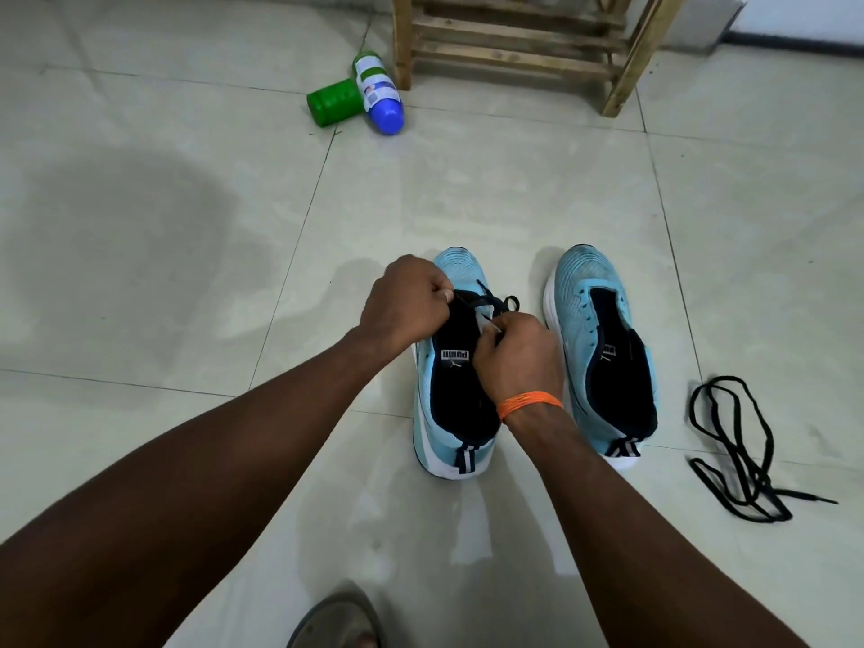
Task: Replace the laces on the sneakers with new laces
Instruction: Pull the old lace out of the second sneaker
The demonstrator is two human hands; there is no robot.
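On tiled floor, light-blue sneaker [460,367] carries dark lace [491,302].

Pale glossy tile floor [467,189], bit of clutter
Light-blue mesh sneakers [589,278] side by side; loose black lace [729,451] just right of them; green plastic bottle [329,102], blue-capped bottle [381,93], slatted wooden rack [514,35] well beyond.

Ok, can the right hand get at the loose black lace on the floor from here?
Probably yes, once it lets go: the right hand pinches the left sneaker's lace. The loose lace lies uncovered on the tiles beyond the right sneaker, on that hand's side.
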